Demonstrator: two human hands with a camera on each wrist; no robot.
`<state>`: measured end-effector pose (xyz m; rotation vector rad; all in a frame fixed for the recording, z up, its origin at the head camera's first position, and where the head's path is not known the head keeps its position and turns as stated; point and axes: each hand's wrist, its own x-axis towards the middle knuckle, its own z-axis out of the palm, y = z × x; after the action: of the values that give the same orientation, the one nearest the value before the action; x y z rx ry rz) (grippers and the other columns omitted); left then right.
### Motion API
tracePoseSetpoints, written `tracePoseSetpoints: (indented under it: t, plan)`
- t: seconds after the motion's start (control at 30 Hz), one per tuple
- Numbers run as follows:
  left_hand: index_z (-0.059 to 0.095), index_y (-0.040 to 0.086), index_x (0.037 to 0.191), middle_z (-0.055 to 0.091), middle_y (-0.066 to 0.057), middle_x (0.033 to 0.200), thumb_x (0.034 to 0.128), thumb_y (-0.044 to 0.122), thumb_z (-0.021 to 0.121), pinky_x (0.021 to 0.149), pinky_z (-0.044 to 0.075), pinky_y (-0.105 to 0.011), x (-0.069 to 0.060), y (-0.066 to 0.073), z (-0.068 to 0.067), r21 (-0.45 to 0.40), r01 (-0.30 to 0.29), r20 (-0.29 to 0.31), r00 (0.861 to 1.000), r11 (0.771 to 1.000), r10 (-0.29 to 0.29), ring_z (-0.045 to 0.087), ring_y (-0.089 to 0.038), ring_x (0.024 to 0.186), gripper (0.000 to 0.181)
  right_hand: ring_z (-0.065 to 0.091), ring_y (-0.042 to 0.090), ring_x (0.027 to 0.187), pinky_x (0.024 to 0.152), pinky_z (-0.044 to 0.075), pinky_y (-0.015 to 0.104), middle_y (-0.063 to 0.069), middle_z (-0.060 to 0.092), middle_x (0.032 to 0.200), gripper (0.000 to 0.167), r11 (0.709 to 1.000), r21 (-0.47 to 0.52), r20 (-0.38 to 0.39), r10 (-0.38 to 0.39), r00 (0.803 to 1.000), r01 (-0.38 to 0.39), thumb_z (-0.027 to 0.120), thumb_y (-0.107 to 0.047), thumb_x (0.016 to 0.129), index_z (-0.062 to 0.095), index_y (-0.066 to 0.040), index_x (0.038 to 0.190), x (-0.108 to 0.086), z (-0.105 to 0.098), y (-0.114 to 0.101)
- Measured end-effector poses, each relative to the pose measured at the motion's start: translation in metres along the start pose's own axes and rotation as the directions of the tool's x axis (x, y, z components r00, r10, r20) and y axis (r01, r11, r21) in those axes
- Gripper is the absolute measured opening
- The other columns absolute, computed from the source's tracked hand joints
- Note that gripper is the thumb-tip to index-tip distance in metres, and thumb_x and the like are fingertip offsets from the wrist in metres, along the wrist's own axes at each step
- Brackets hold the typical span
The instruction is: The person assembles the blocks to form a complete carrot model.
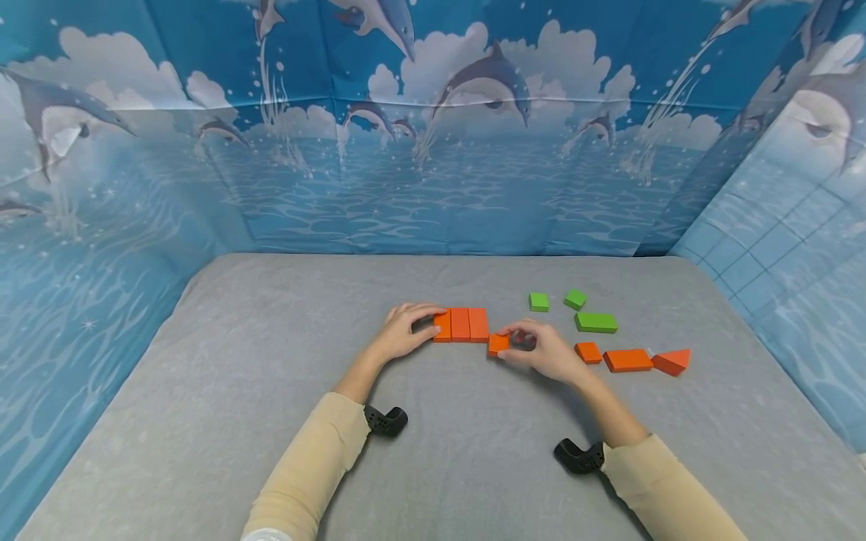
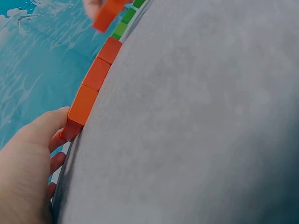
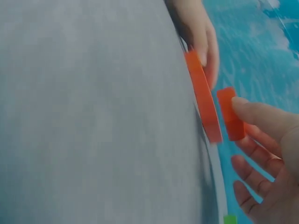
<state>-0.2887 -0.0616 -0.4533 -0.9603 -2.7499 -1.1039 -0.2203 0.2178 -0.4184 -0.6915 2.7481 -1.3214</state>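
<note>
Pinching a small orange block [image 1: 498,346] between thumb and fingertips, the right hand [image 1: 544,352] holds it just beside the right end of a row of three orange blocks [image 1: 460,324], raised off the grey-covered bench [image 1: 473,466]. The left hand [image 1: 404,330] grips the row's leftmost block, thumb on its near side and fingers beyond. The pinched block looks light and stiff, likely wood or hard plastic, so it should not give under the fingers or break easily; its flat, smooth faces might slide a little. Opposite sides offer the best hold, leaving the face toward the row free. The row's blocks touch but look unjoined, so a knock could spread them. More orange blocks [image 1: 628,361] and green blocks [image 1: 596,323] lie to the right.
</note>
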Motion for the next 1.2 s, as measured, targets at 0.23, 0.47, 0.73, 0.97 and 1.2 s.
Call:
tracePoseSetpoints:
  t: [0.23, 0.47, 0.73, 0.97, 1.2]
  plan:
    - [0.057, 0.021, 0.126, 0.052, 0.001, 0.132, 0.0902, 0.033, 0.057, 0.105, 0.018, -0.048, -0.001, 0.000, 0.000, 0.011, 0.009, 0.003, 1.000, 1.000, -0.009, 0.039, -0.021, 0.123, 0.038, 0.053, 0.023, 0.089, 0.078, 0.044, 0.041, 0.007, 0.061, 0.105, 0.031, 0.996, -0.003, 0.034, -0.092, 0.995, 0.092, 0.073, -0.015, 0.078, 0.064, -0.005, 0.107, 0.022, 0.024, -0.015]
    - [0.056, 0.021, 0.127, 0.051, 0.001, 0.132, 0.0908, 0.033, 0.056, 0.105, 0.018, -0.047, -0.001, 0.000, 0.000, 0.014, 0.009, 0.011, 1.000, 1.000, -0.009, 0.039, -0.020, 0.123, 0.039, 0.053, 0.019, 0.088, 0.078, 0.045, 0.037, 0.005, 0.062, 0.099, 0.030, 0.986, -0.044, 0.040, -0.158, 0.987, 0.160, 0.075, -0.014, 0.076, 0.066, -0.006, 0.104, 0.034, 0.039, -0.018]
    - [0.056, 0.021, 0.127, 0.051, 0.000, 0.133, 0.0912, 0.032, 0.056, 0.105, 0.018, -0.048, -0.001, 0.000, 0.000, 0.007, 0.003, 0.010, 1.000, 1.000, -0.003, 0.039, -0.021, 0.123, 0.038, 0.048, 0.019, 0.088, 0.076, 0.035, 0.036, 0.002, 0.061, 0.097, 0.031, 0.975, -0.137, 0.014, -0.174, 0.985, 0.174, 0.077, -0.019, 0.074, 0.068, -0.011, 0.103, 0.037, 0.048, -0.017]
    - [0.056, 0.020, 0.127, 0.051, -0.001, 0.133, 0.0911, 0.032, 0.056, 0.105, 0.018, -0.048, -0.001, 0.000, 0.000, 0.011, 0.008, 0.015, 1.000, 1.000, -0.008, 0.039, -0.022, 0.124, 0.038, 0.047, 0.022, 0.091, 0.074, 0.030, 0.035, 0.004, 0.059, 0.101, 0.031, 0.974, -0.170, -0.006, -0.154, 0.988, 0.150, 0.077, -0.019, 0.073, 0.068, -0.012, 0.103, 0.036, 0.052, -0.018]
    - [0.057, 0.020, 0.127, 0.051, -0.001, 0.132, 0.0908, 0.032, 0.057, 0.105, 0.018, -0.049, -0.001, 0.000, 0.000, 0.011, 0.002, 0.006, 1.000, 1.000, -0.002, 0.039, -0.023, 0.124, 0.038, 0.046, 0.022, 0.091, 0.073, 0.029, 0.033, 0.004, 0.057, 0.100, 0.027, 0.973, -0.189, -0.019, -0.139, 0.990, 0.133, 0.077, -0.019, 0.074, 0.069, -0.013, 0.099, 0.036, 0.054, -0.018]
